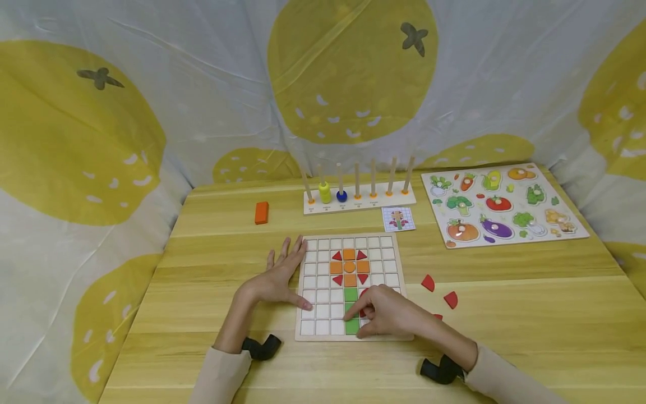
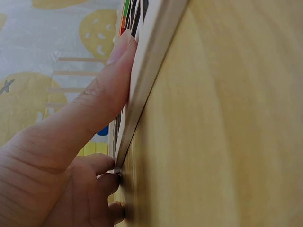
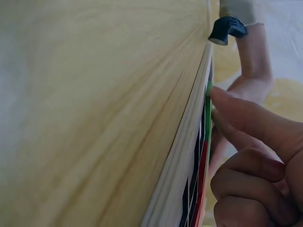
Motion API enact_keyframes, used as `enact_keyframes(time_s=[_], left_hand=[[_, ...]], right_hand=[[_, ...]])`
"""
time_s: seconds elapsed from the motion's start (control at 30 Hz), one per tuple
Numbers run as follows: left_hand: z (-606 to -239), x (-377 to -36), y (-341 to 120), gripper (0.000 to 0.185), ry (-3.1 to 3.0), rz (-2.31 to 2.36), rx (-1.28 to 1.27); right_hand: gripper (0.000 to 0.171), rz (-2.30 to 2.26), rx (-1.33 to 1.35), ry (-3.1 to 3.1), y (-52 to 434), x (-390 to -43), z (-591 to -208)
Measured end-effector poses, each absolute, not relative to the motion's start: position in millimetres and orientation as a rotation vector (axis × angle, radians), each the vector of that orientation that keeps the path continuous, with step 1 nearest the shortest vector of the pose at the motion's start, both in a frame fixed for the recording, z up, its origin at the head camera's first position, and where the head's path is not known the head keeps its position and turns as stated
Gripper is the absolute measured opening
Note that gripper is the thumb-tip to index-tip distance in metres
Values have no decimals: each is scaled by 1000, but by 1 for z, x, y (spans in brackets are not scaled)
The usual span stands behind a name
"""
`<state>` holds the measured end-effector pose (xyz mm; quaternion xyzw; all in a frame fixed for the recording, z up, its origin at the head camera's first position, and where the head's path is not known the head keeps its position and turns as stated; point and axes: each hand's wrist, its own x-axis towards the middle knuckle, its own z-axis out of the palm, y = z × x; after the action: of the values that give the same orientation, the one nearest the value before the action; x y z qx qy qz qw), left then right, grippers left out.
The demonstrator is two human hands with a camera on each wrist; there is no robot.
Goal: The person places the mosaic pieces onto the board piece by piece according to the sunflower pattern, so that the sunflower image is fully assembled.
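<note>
A square wooden grid board [image 1: 323, 295] lies on the table, with orange squares [image 1: 349, 255] around an orange disc [image 1: 350, 267]. Small red pieces [image 1: 337, 256] sit at the cross's corners, and a column of green squares [image 1: 350, 294] runs below. My left hand [image 1: 276, 280] is spread along the board's left side, its thumb [image 2: 102, 90] resting on the rim and its fingers at the edge. With thumb and index finger, my right hand [image 1: 386, 310] pinches the lowest green square [image 1: 351, 327] at its sides; the other fingers are curled. Red pieces beside the column are partly hidden under that hand.
Red quarter-circle pieces [image 1: 451, 300] lie right of the board. Behind it are a pattern card [image 1: 398, 219], a peg stand [image 1: 359, 203] with yellow and blue beads, and an orange block [image 1: 261, 213]. A vegetable puzzle board [image 1: 504, 206] lies at the back right.
</note>
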<state>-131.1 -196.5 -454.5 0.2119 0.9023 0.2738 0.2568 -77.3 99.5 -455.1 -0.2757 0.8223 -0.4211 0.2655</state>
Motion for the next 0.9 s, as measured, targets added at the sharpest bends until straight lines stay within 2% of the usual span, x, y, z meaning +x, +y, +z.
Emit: enact_keyframes(time_s=[0.4, 0.9], left_hand=[[-456, -132, -198, 143, 2449, 733, 571], [-454, -131, -197, 143, 2445, 737, 576]], right_hand=[[26, -1169, -714, 2208, 109, -80, -450], [35, -1220, -398, 2468, 224, -111, -446]])
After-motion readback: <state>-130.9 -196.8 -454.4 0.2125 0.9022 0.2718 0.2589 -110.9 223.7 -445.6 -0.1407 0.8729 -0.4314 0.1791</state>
